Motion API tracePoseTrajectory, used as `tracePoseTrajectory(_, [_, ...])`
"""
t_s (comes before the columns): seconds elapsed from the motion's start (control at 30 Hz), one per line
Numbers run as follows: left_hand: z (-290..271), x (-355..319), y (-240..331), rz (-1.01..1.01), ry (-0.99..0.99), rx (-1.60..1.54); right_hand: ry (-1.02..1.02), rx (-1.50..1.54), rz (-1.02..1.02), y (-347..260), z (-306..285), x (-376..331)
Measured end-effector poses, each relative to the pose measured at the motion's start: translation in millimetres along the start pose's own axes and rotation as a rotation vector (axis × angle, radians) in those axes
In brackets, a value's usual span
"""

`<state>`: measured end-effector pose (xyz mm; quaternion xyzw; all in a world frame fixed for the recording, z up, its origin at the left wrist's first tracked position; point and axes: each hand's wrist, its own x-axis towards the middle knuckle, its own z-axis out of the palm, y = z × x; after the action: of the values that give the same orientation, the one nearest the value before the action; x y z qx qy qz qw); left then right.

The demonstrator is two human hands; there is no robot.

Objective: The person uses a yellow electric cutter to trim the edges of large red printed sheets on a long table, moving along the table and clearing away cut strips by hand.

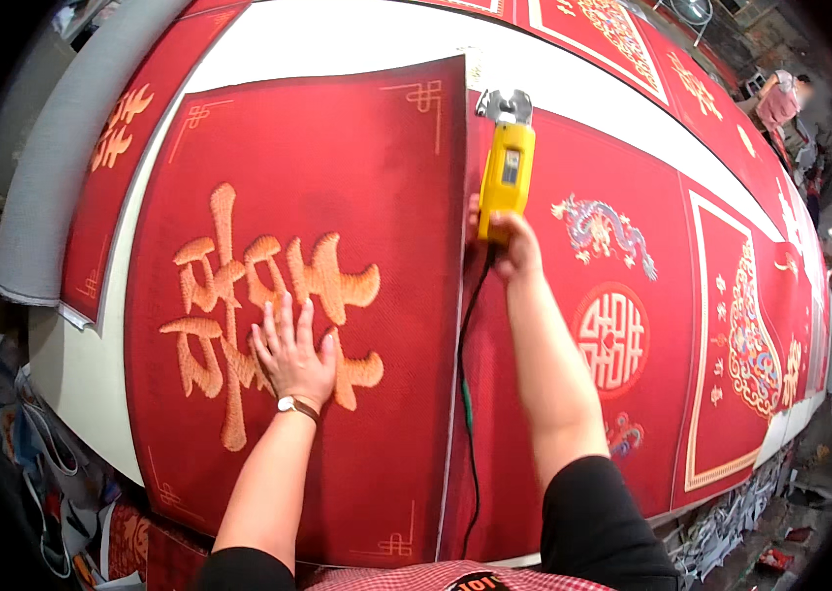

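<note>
A red mat [377, 167] with large gold characters and thin corner knots lies spread in front of me. My left hand [294, 355] rests on its lettering, fingers stretched apart and nothing held; a watch is on that wrist. My right hand [510, 241] is wrapped round the rear end of a yellow electric cutter [508, 172]. The cutter's metal head [507, 104] points away from me, beside the mat's far right corner. From its back end a black cord [467, 394] runs toward me along the mat's right edge. Whether the blade touches material cannot be made out.
More red mats with a dragon [603, 234] and a round emblem [613, 340] cover the table rightward. A grey-backed roll [81, 148] lies at the left. White table surface [337, 37] shows at the back. Offcuts [731, 522] litter the floor. A person [778, 106] is at far right.
</note>
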<state>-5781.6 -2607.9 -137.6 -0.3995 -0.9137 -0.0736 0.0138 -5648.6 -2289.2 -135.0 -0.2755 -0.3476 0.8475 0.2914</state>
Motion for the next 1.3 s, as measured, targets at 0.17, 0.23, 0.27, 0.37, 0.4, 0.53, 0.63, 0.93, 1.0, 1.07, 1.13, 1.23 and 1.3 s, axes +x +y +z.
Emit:
tracePoseTrajectory(0.17, [14.5,-4.1,-4.8,0.029,0.099,0.025,-0.055,0.022,0.145,0.7,-17.0,-210.8])
tracePoseTrajectory(0.23, [15.5,-3.1,-3.4,0.023,0.072,0.130,0.045,-0.019,0.210,-4.6,-21.0,-306.5])
tracePoseTrajectory(0.27, [13.3,-2.7,-1.5,0.009,0.036,0.181,0.086,-0.048,0.254,-8.8,-24.3,-352.2])
tracePoseTrajectory(0.37, [-2.0,0.0,12.8,-0.059,-0.155,0.362,0.233,-0.061,0.364,-21.2,-34.8,-483.6])
tracePoseTrajectory(0.4, [-8.8,-2.0,21.2,-0.079,-0.177,0.396,0.279,-0.065,0.393,-24.9,-37.3,-524.5])
tracePoseTrajectory(0.53, [-24.1,-32.6,79.9,-0.099,-0.111,0.362,0.457,0.040,0.397,-30.7,-47.6,-654.9])
tracePoseTrajectory(0.63, [-9.8,-100.4,162.9,0.135,0.028,0.119,0.565,0.074,0.311,-37.0,-67.8,-726.4])
tracePoseTrajectory(0.93, [-8.2,-392.5,455.2,0.564,-0.226,-0.369,0.717,-0.133,0.211,-117.8,-214.6,-852.5])
tracePoseTrajectory(1.0, [-15.1,-426.5,500.9,0.476,-0.299,-0.331,0.747,-0.213,0.200,-139.6,-246.1,-868.9])
tracePoseTrajectory(1.07, [-18.4,-440.3,535.2,0.339,-0.413,-0.279,0.767,-0.295,0.199,-156.9,-273.0,-881.8])
tracePoseTrajectory(1.13, [-20.2,-445.7,559.0,0.195,-0.557,-0.226,0.754,-0.463,0.239,-171.6,-298.3,-888.1])
tracePoseTrajectory(1.23, [-21.9,-441.9,570.9,0.214,-0.693,-0.040,0.740,-0.659,0.194,-181.2,-321.2,-889.9])
tracePoseTrajectory(1.3, [-22.9,-439.6,572.2,0.213,-0.747,-0.023,0.729,-0.716,0.208,-187.2,-328.6,-890.4])
